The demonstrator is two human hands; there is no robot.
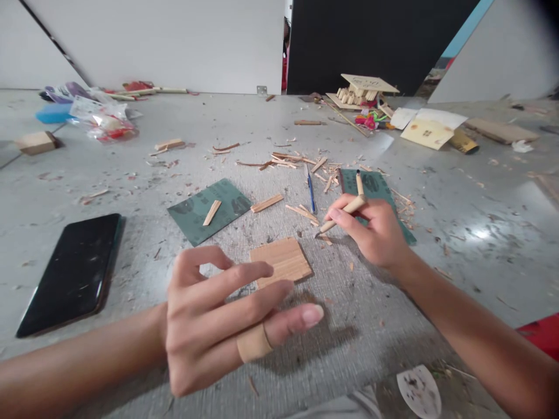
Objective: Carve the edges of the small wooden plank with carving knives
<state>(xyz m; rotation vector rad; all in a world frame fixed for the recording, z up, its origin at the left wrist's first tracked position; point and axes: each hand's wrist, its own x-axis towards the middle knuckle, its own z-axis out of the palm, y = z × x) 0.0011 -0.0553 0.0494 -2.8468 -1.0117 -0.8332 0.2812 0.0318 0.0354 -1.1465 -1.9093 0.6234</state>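
Note:
My left hand hovers with fingers stretched out, a tan bandage around one of them. Below and beyond its fingertips lies a thin square wooden piece with visible grain; the fingers cover part of its left side, and I cannot tell whether they touch it. My right hand is closed around an angled wooden-handled tool, gripped like a pen. The tool's small dark tip points down just right of the square, near loose slivers. Beneath that hand is a green sandpaper sheet.
Another green sandpaper sheet carries a wood strip. A blue craft knife lies among wood shavings. A black phone rests at left. Plastic bags and a small wooden model stand farther back.

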